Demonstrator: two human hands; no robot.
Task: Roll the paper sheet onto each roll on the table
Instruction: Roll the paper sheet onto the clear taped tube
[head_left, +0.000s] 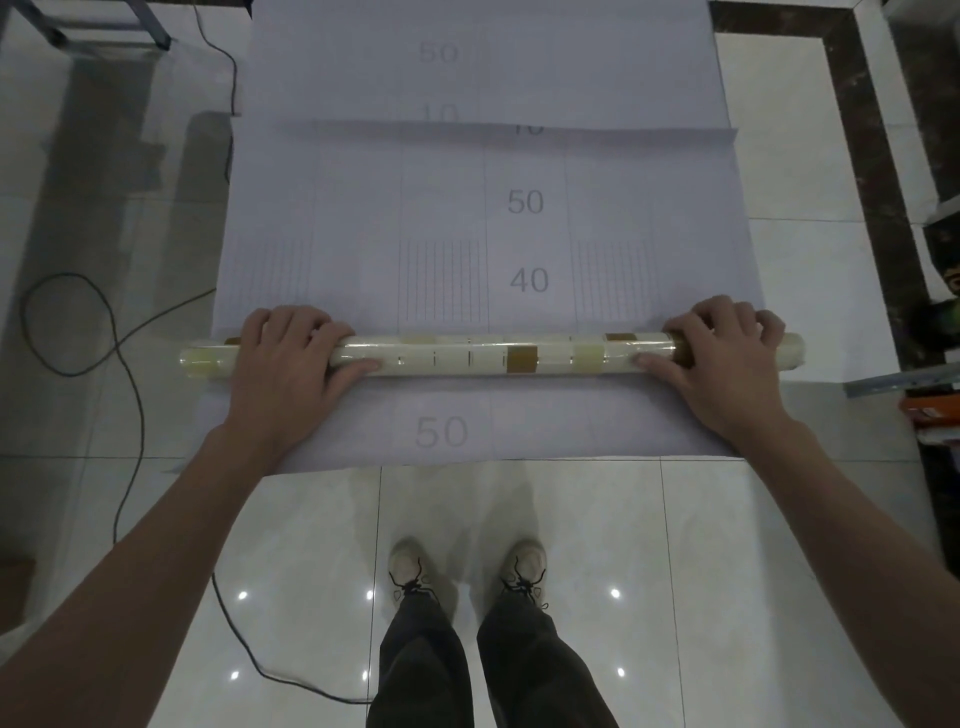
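Note:
A long clear tube filled with cream and brown rolls lies crosswise on a large white paper sheet printed with 40 and 50. My left hand grips the tube near its left end, fingers curled over the top. My right hand grips it near the right end the same way. The sheet's near edge lies flat between the tube and my feet.
A second printed sheet overlaps the first farther away. A black cable loops over the glossy tiled floor on the left. Boxes and clutter sit at the right edge, and a metal stand leg is at the top left.

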